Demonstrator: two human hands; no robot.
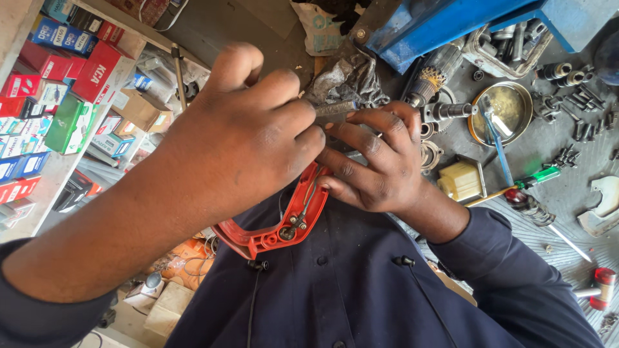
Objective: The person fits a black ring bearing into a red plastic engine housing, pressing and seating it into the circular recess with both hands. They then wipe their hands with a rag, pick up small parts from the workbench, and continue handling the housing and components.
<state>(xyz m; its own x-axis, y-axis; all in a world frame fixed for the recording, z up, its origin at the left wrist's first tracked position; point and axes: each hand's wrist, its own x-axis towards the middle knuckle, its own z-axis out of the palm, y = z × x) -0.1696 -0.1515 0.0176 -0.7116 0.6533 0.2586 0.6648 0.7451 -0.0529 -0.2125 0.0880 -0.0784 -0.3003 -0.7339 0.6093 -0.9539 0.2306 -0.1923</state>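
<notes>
My left hand [248, 138] is closed around a thin grey metal tool [335, 108], whose shaft sticks out from between the fingers toward my right hand. My right hand [377, 161] grips the upper end of a red plastic handle housing [284, 229] and its fingertips touch the tool's shaft. The housing lies open, with small metal parts and wires showing inside, and is held close against my dark blue shirt. Its top part is hidden behind both hands.
Shelves of coloured cardboard boxes [58, 84] fill the left. The grey workbench on the right carries a blue machine [451, 22], a motor armature [432, 80], a brass dish [509, 109], a green-handled screwdriver [522, 183], yellow blocks [459, 180] and several bolts.
</notes>
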